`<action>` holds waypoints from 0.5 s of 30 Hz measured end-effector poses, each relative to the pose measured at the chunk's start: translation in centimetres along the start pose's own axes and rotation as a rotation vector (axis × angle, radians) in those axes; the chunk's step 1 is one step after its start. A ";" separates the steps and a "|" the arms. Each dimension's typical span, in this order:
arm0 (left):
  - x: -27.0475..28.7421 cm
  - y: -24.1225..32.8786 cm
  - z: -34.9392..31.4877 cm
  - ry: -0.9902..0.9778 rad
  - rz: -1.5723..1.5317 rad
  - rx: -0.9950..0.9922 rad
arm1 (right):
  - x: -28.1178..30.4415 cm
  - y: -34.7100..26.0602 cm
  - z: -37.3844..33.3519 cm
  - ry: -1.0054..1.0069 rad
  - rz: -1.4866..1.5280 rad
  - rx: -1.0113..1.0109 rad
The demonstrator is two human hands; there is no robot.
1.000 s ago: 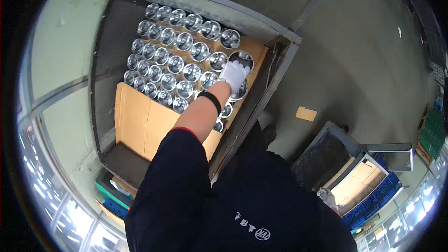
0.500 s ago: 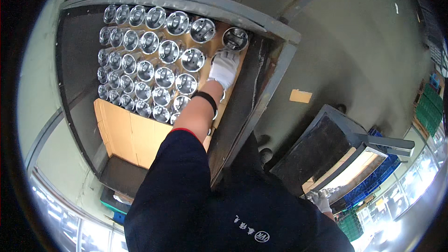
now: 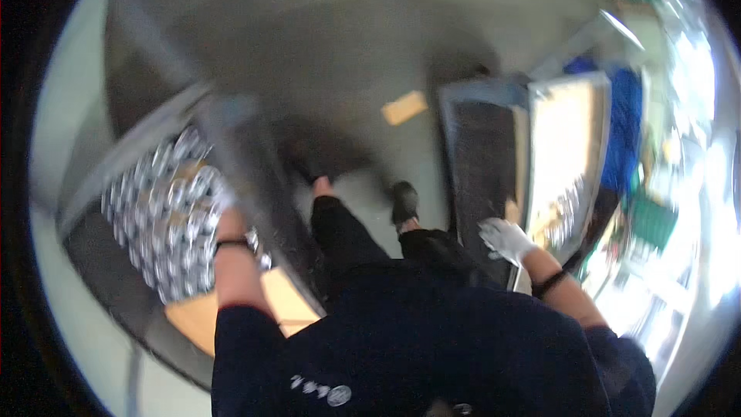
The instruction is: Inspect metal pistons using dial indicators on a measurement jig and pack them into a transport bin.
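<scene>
My left hand point(image 3: 222, 199), in a white glove, is smeared by motion over the left bin. It lies at the right side of several rows of shiny metal pistons point(image 3: 166, 224), and its fingers cannot be made out. On the other side, my right hand point(image 3: 508, 241), also gloved in white, is at the near end of the right bin point(image 3: 486, 154). Its fingers look curled, with a greyish patch among them too blurred to name. Dark bands circle both wrists.
Brown cardboard point(image 3: 285, 297) lines the near part of the left bin. A second, bright-lit compartment point(image 3: 563, 147) with several shiny parts stands at the right, beside blue crates point(image 3: 624, 127). A tan piece of card point(image 3: 404, 107) lies on the floor between the bins, ahead of my shoe point(image 3: 404, 201).
The view has swung to the right, so the left bin sits farther left and the right bin nearer the middle. My right forearm has come into view. The picture is more blurred.
</scene>
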State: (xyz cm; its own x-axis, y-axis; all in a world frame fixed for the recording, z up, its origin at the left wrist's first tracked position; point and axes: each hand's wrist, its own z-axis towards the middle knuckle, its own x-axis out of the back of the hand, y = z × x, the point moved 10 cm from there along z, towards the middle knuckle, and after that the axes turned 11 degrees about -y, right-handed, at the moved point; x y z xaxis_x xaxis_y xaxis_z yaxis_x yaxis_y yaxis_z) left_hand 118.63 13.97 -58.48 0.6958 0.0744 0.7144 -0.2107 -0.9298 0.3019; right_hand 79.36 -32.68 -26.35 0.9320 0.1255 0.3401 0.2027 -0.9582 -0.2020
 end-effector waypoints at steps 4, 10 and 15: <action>9.7 2.1 -0.6 -0.220 -0.403 0.053 | -0.8 8.2 -7.9 0.247 1.467 -0.522; 20.4 5.0 -18.4 0.113 -0.027 0.435 | -14.8 17.8 -17.8 0.765 1.745 -0.655; 22.2 14.3 -27.8 0.290 0.146 0.348 | -38.0 25.8 -19.0 1.056 2.136 -0.631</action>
State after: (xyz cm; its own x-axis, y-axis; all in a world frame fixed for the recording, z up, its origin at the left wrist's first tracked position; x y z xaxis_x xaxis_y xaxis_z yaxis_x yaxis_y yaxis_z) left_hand 111.99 12.38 -20.78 0.4454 -0.0145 0.8952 -0.0145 -0.9999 -0.0089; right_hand 43.46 -67.08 -27.02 -0.7465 -0.5870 0.3134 -0.6294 0.4701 -0.6187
